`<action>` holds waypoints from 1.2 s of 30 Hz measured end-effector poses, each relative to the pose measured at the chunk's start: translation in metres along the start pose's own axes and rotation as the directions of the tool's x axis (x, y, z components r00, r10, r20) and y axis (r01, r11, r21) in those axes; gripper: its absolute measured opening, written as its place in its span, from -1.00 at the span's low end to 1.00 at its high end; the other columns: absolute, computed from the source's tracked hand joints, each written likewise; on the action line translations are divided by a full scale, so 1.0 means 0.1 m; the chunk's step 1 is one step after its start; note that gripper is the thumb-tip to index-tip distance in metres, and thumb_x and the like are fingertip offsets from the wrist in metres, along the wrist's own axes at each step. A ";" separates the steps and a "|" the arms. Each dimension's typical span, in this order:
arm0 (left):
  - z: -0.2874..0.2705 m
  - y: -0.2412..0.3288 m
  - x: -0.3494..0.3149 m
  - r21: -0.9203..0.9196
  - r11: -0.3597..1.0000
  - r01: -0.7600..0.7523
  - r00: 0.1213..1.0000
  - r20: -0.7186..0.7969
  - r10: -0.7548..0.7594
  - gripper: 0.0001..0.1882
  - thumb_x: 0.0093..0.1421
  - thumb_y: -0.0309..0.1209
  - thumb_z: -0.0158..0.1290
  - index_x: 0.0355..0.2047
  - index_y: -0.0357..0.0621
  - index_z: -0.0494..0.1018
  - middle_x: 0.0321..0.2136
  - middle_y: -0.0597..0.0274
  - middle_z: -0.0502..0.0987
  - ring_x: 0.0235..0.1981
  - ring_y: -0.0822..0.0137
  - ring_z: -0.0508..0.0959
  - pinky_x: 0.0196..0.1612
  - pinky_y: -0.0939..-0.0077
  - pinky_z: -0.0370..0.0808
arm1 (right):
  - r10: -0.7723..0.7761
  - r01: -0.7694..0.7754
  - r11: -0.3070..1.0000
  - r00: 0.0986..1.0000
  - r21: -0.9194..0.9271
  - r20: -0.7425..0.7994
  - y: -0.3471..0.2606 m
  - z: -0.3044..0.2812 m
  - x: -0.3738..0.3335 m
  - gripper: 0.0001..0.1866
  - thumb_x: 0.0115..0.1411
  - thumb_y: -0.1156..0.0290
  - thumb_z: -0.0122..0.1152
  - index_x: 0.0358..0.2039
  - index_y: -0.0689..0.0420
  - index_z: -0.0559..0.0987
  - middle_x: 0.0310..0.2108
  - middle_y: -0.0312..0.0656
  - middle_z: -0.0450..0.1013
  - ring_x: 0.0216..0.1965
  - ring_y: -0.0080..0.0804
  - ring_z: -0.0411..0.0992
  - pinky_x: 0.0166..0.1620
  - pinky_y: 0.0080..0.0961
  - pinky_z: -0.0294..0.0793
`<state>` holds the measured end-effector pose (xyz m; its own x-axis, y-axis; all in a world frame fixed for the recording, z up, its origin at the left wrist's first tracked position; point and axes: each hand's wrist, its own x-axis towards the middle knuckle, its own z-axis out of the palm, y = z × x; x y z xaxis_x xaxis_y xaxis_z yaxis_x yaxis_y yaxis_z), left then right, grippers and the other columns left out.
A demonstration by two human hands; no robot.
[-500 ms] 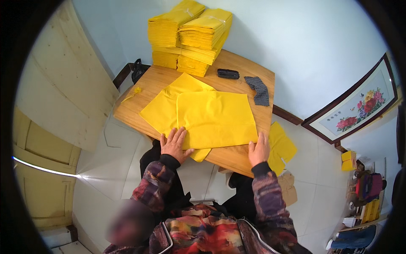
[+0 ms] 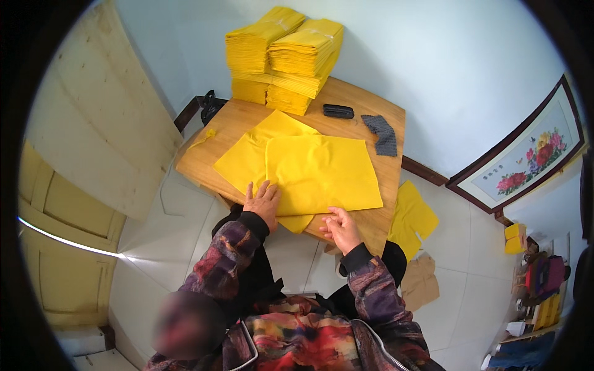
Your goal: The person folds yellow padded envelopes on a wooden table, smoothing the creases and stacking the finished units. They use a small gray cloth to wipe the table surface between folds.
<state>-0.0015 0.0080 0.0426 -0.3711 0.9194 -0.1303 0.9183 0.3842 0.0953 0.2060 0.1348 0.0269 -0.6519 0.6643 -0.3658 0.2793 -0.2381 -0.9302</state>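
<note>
A smooth yellow fabric piece (image 2: 325, 170) lies flat on the wooden table in front of me. Partly under its left side, a second yellow piece (image 2: 247, 154) lies at an angle, its corner poking out past the table's near edge. My left hand (image 2: 263, 204) rests with spread fingers on the lower left of the fabric. At the near edge, right of the middle, my right hand (image 2: 341, 229) has its fingers curled in, the index fingertip by the fabric's border. Whether anything is between those fingers is hidden.
Tied stacks of folded yellow fabric (image 2: 281, 59) stand at the table's back. A black case-like object (image 2: 338, 111) and a grey textured cloth (image 2: 380, 135) lie nearby, with a yellow scrap (image 2: 203, 138) at left. On the floor right are yellow fabric (image 2: 413, 216) and brown paper (image 2: 421, 282).
My right hand has left the fabric's right corner and moved left along the near edge, its fingers curling in. My left hand stays on the fabric. The view has shifted slightly.
</note>
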 end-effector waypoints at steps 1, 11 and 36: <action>-0.01 -0.02 0.03 -0.006 1.000 -0.001 1.000 -0.007 0.001 -0.25 -0.09 -0.35 0.06 0.21 -0.07 0.25 0.25 0.22 0.21 0.37 0.13 -0.01 0.36 -0.15 -0.24 | 0.003 -0.003 1.000 1.000 0.006 -0.007 -0.01 -0.01 0.02 -0.62 0.31 0.43 -0.01 0.13 0.17 0.32 -0.13 -0.16 0.45 -0.27 -0.48 0.51 -0.27 -0.58 0.48; 0.02 -0.06 0.09 -0.060 0.998 -0.007 1.000 -0.010 0.006 -0.41 0.03 -0.28 -0.05 0.15 0.03 0.34 0.23 0.29 0.25 0.35 0.13 0.04 0.33 -0.17 -0.18 | -0.004 0.030 0.957 0.996 0.288 -0.089 0.06 -0.01 0.20 -0.65 0.28 0.42 0.08 0.08 0.13 0.41 -0.27 -0.24 0.44 -0.29 -0.51 0.49 -0.32 -0.60 0.49; 0.38 -1.04 0.51 -0.206 0.973 0.100 0.978 -0.159 -0.134 -0.26 0.11 -0.06 0.06 0.29 0.09 0.15 0.35 0.24 0.06 0.37 0.19 0.04 0.35 0.10 -0.04 | -0.021 0.028 0.999 0.982 -0.035 0.188 -0.03 -1.56 0.48 -0.81 0.14 0.57 0.13 -0.23 0.09 0.59 -0.41 -0.44 0.45 -0.49 -0.71 0.34 -0.46 -0.73 0.31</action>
<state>-0.1108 0.0119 -0.0117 -0.5078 0.8613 0.0170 0.8286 0.4828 0.2834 0.2841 0.2778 0.0174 -0.7785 0.5242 -0.3452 0.2852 -0.1944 -0.9385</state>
